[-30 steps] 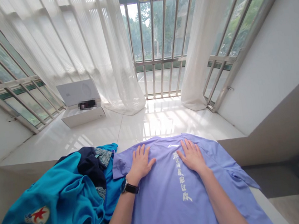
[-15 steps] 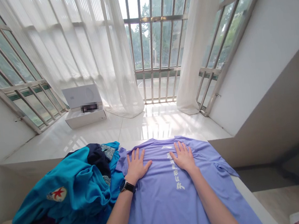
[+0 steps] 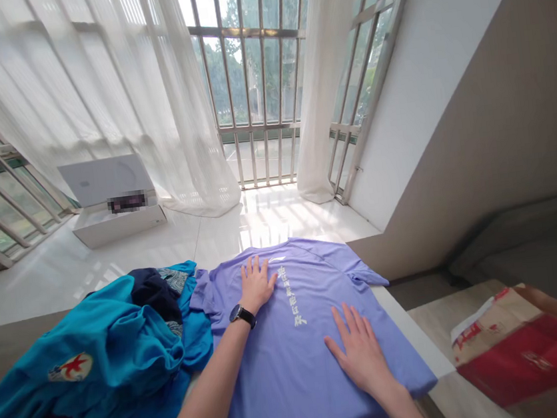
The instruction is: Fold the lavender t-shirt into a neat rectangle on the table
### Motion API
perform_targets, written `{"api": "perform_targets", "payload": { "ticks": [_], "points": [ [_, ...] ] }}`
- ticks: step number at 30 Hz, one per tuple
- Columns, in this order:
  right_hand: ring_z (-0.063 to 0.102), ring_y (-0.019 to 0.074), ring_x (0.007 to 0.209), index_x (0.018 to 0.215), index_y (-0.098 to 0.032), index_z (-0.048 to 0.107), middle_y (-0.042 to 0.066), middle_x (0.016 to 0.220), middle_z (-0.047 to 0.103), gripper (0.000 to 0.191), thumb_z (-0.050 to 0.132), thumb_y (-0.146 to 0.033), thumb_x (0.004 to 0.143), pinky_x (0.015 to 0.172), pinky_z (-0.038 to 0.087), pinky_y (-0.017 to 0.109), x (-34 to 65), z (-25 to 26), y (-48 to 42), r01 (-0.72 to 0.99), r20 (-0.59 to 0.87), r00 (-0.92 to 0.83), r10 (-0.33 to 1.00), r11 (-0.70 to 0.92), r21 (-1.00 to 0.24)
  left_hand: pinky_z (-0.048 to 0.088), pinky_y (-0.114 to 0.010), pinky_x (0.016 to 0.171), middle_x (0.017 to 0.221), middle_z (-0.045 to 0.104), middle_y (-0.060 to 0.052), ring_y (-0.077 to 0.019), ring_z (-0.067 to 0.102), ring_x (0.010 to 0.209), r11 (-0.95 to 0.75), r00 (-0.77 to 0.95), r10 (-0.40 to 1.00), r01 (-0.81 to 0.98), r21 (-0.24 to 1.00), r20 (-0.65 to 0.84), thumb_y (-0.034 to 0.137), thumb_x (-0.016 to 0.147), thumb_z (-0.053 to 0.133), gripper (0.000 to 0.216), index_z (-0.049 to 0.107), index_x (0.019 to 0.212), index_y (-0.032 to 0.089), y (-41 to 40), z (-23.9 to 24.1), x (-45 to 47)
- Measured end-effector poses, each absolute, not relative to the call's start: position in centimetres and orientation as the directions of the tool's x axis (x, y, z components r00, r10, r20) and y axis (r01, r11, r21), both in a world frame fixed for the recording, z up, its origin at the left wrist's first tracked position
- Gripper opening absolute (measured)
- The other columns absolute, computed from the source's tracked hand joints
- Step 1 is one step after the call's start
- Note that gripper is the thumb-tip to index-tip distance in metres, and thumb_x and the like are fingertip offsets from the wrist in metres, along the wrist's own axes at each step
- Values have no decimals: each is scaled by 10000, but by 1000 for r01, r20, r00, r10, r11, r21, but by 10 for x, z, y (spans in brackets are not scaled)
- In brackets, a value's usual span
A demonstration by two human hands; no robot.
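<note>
A lavender T-shirt (image 3: 276,363) lies spread out in front of me, its neckline toward the window and a column of white lettering down its chest. My left hand (image 3: 257,284), with a dark watch (image 3: 242,316) on the wrist, rests on the upper chest left of the lettering, fingers spread. Lower down on the shirt's right side lies my right hand (image 3: 360,351), also flat with fingers apart. The shirt's lower hem falls partly outside the picture. Beside its left sleeve sits a crumpled heap of teal and navy clothes (image 3: 119,361).
An open white box (image 3: 119,226) stands on the window ledge (image 3: 201,234) at the back left. White curtains (image 3: 182,112) hang before the barred window. On the right, below the white table's edge (image 3: 427,346), is a red and brown paper bag (image 3: 536,347).
My right hand has slid from the upper chest down and outward over the shirt. The left hand stays near the collar. The view has turned right, bringing the paper bag further into sight.
</note>
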State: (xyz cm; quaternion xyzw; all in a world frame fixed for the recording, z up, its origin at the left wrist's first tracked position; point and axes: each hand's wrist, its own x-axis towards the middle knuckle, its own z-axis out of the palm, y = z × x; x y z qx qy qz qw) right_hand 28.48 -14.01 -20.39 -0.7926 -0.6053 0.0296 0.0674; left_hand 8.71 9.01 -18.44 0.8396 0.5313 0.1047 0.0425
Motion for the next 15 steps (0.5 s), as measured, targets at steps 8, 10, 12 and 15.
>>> {"api": "perform_targets", "payload": {
  "ticks": [8, 10, 12, 15],
  "points": [
    [218, 348, 1488, 1532, -202, 362, 110, 1614, 251, 769, 365, -663, 917, 1188, 152, 589, 267, -206, -160, 946, 38, 301, 953, -293, -135, 84, -594, 1179, 1603, 311, -103, -372, 186, 1486, -383, 370, 923, 907, 175, 104, 569, 965, 326, 643, 357, 1529, 263, 77, -193, 85],
    [232, 356, 1483, 1521, -210, 387, 108, 1606, 273, 764, 385, -661, 905, 1181, 167, 597, 260, -211, -166, 949, 65, 299, 952, -290, -122, 84, -592, 1180, 1603, 313, -103, -372, 187, 1486, -373, 358, 927, 913, 167, 113, 583, 960, 328, 652, 357, 1529, 267, 75, -195, 77],
    [262, 372, 1470, 1499, -206, 431, 122, 1592, 309, 766, 422, -659, 881, 1168, 198, 605, 255, -217, -171, 951, 87, 299, 950, -289, -111, 90, -593, 1178, 1601, 316, -101, -370, 183, 1487, -364, 348, 930, 916, 169, 120, 601, 956, 323, 661, 355, 1530, 274, 73, -197, 72],
    [393, 392, 1398, 1406, -224, 556, 136, 1525, 443, 723, 492, -650, 826, 1099, 349, 574, 265, -218, -167, 956, 90, 273, 958, -260, -139, 98, -608, 1172, 1597, 323, -108, -379, 186, 1485, -368, 347, 928, 911, 188, 136, 614, 952, 324, 669, 361, 1527, 275, 73, -200, 70]
  ]
}}
